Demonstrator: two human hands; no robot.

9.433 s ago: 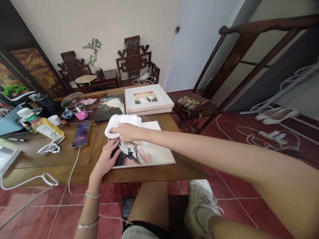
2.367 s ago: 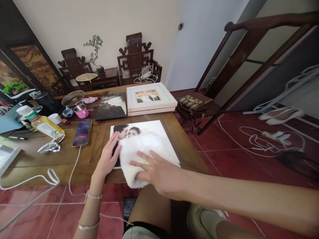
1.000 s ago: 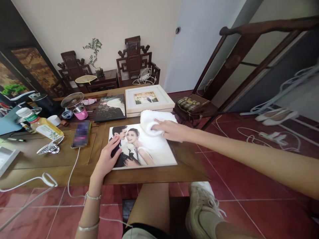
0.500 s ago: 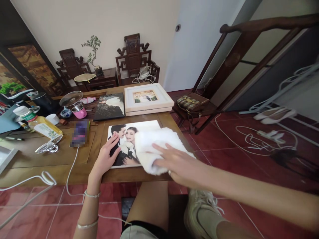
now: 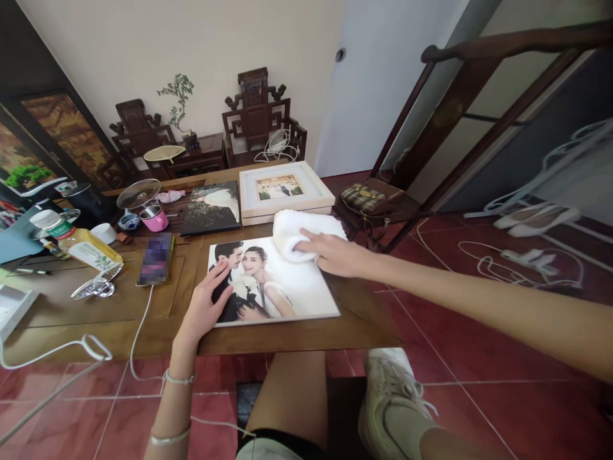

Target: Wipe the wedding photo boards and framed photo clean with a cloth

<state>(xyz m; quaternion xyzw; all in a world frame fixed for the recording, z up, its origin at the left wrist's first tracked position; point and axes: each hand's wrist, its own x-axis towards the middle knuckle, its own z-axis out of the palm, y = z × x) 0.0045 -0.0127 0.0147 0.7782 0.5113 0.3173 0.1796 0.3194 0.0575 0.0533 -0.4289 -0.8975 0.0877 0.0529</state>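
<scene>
A flat photo panel (image 5: 306, 294) with a black-and-white picture of a couple lies on the wooden table (image 5: 364, 313) in front of me. My left hand (image 5: 209, 299) rests on the panel's left side, fingers stretched out and flat. Over its far right corner, my right hand (image 5: 330, 252) presses a white cloth (image 5: 306, 225), with the fingers gripping its folds. The cloth covers that corner and reaches close to the white picture frame (image 5: 287, 191) behind. Part of my right hand's grip is hidden in the cloth.
Behind the panel lies a dark photo panel (image 5: 211, 207). To the left are a phone (image 5: 154, 260) on a cable, a clear hair claw (image 5: 98, 285), a bottle of yellow liquid (image 5: 83, 243) and a pink mug (image 5: 154, 218). A wooden chair holding a plaid bag (image 5: 368, 197) stands right.
My right hand has moved the white cloth away from me, from the panel's near right part to its far right corner, uncovering the picture's right side. My left hand stays in place.
</scene>
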